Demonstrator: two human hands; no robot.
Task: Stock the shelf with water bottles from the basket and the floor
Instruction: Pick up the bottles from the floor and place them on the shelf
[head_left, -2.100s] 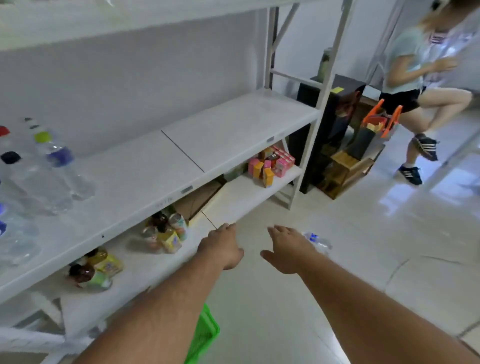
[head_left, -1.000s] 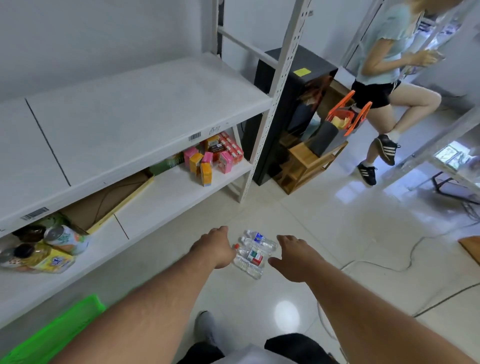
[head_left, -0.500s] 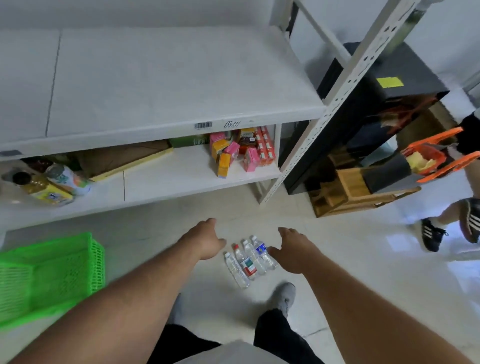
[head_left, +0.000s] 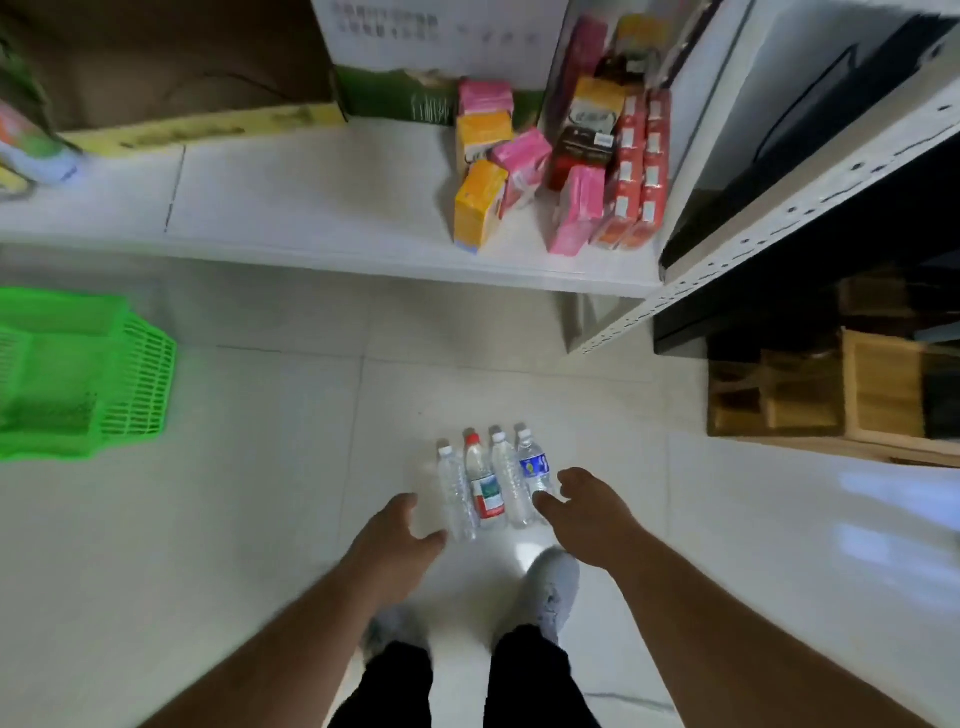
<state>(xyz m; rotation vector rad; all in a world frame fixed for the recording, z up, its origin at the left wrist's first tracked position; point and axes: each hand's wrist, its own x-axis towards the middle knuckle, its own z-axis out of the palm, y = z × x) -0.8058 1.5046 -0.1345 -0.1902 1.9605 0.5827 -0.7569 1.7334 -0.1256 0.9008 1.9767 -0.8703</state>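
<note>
Several small water bottles (head_left: 491, 483) lie side by side on the pale tiled floor, caps pointing toward the shelf. One has a red cap and red label (head_left: 484, 493); the rightmost carries a blue label (head_left: 534, 466). My left hand (head_left: 397, 535) hovers just left of the row, fingers apart, holding nothing. My right hand (head_left: 587, 504) is at the row's right end, fingers spread, its thumb close to the blue-label bottle. A green plastic basket (head_left: 137, 384) stands on the floor at the left. The white shelf's bottom board (head_left: 311, 208) runs across the top.
Orange, pink and red cartons (head_left: 550, 171) crowd the bottom shelf's right end, beside a brown cardboard box (head_left: 166, 73). A white perforated shelf post (head_left: 769, 228) slants down at the right, with a wooden crate (head_left: 831, 395) behind it. My grey shoes (head_left: 550, 587) stand just below the bottles.
My view has dropped closer to the floor and bottom shelf. Both hands have moved down to either side of the bottle row. The other person has left the view.
</note>
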